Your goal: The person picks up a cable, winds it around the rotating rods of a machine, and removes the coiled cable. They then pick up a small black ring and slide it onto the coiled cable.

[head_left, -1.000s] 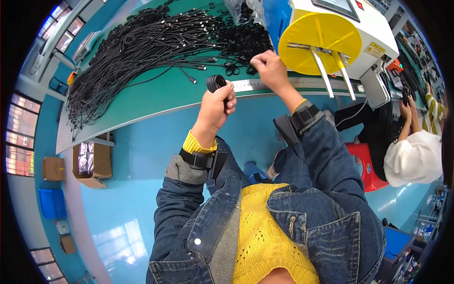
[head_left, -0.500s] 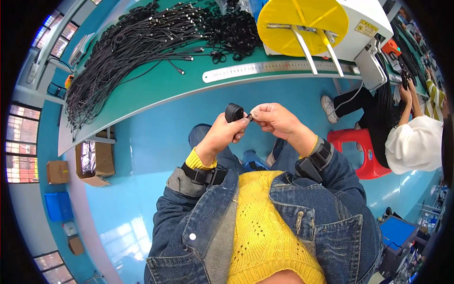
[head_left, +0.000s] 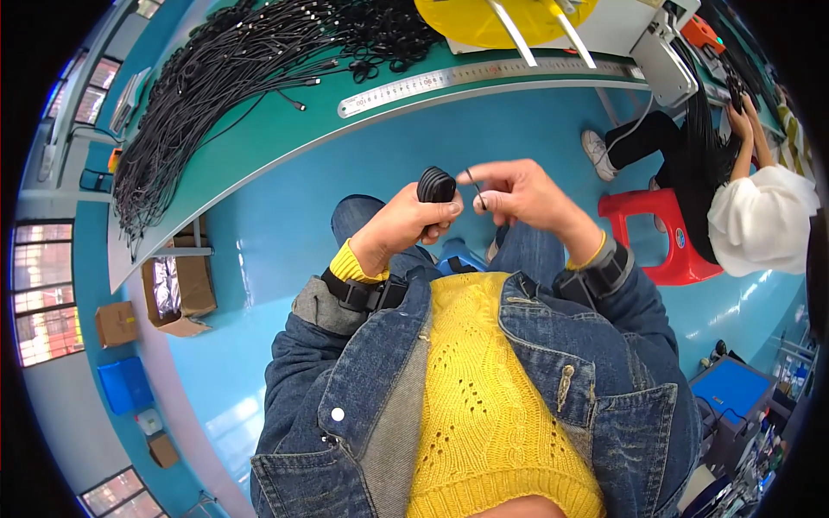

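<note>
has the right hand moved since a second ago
Yes: the right hand, then over the green table, has moved back past its front edge, toward the person.

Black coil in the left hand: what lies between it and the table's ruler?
In the head view, blue floor and the table's front edge show between black coil and ruler.

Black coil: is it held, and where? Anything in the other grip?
The left grip holds the black coil by its lower part, loops showing above. The right grip holds a thin black band spanning thumb and index finger.
</note>
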### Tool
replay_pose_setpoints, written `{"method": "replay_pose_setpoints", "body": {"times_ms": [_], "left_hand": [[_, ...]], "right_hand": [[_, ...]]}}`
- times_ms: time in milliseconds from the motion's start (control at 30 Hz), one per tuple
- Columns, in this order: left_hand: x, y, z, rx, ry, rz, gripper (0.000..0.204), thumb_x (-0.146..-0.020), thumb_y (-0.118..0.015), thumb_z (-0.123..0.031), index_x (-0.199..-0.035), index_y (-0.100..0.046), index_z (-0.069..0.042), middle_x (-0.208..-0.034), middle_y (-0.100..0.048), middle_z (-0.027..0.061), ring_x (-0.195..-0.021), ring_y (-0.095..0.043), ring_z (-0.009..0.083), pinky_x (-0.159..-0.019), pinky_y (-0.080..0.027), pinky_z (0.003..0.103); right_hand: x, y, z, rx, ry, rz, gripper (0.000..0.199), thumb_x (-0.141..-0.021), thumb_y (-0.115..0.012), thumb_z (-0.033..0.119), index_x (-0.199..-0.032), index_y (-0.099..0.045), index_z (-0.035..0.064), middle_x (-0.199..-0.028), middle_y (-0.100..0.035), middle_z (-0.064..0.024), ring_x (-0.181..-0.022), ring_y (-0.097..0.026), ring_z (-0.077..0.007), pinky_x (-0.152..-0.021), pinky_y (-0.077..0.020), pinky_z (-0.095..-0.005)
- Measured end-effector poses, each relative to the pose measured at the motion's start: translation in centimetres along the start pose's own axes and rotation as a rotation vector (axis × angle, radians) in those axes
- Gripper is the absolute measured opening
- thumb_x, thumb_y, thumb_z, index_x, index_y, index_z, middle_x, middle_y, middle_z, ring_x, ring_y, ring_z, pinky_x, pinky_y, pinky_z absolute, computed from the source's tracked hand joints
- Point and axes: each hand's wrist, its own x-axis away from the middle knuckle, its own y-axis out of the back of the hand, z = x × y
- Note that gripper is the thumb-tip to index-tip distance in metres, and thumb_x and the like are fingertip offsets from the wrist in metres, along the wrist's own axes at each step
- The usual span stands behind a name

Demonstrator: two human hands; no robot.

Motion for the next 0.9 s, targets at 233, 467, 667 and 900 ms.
{"method": "replay_pose_setpoints", "body": {"times_ms": [233, 467, 667, 900], "left_hand": [[-0.9, -0.5, 0.6, -0.195, 0.133, 0.104, 0.014, -0.072, -0.062, -0.007, -0.083, -0.054, -0.003, -0.061, -0.047, -0.0001, -0.046, -0.04, 0.0057, -0.04, -0.029, 0.02], [0.1, -0.3, 0.5, -0.03, 0.011, -0.067, 0.017, -0.067, -0.063, -0.001, -0.081, -0.054, -0.002, -0.06, -0.047, -0.001, -0.046, -0.039, 0.0049, -0.04, -0.029, 0.019], [0.7, 0.7, 0.1, 0.065, -0.102, -0.089, 0.017, -0.065, -0.067, -0.002, -0.078, -0.055, -0.003, -0.06, -0.045, -0.003, -0.046, -0.038, 0.0047, -0.04, -0.028, 0.021], [-0.4, 0.1, 2.0, -0.387, -0.18, -0.199, 0.018, -0.066, -0.07, -0.007, -0.076, -0.055, -0.004, -0.065, -0.052, 0.0009, -0.053, -0.043, 0.0041, -0.041, -0.03, 0.022]], "right_hand": [[-2.8, -0.1, 2.0, 0.683, 0.432, 0.215, 0.046, -0.068, -0.072, 0.019, -0.107, -0.05, 0.0071, -0.073, -0.06, -0.0083, -0.062, -0.058, -0.0182, -0.048, -0.0442, -0.0275], [-4.0, -0.7, -2.4, 0.099, 0.13, 0.187, 0.04, -0.071, -0.067, 0.019, -0.103, -0.048, 0.0034, -0.074, -0.059, -0.0103, -0.062, -0.059, -0.0215, -0.048, -0.0439, -0.0312], [-3.9, -0.2, -1.0, -0.323, -0.15, -0.133, 0.032, -0.079, -0.058, 0.03, -0.091, -0.053, 0.0008, -0.067, -0.059, -0.0137, -0.058, -0.06, -0.0299, -0.051, -0.0456, -0.0422], [-4.6, -5.1, 2.4, 0.891, 0.291, -0.265, 0.041, -0.08, -0.054, 0.036, -0.082, -0.052, -0.0046, -0.065, -0.058, -0.0238, -0.061, -0.057, -0.0411, -0.058, -0.047, -0.0474]]}}
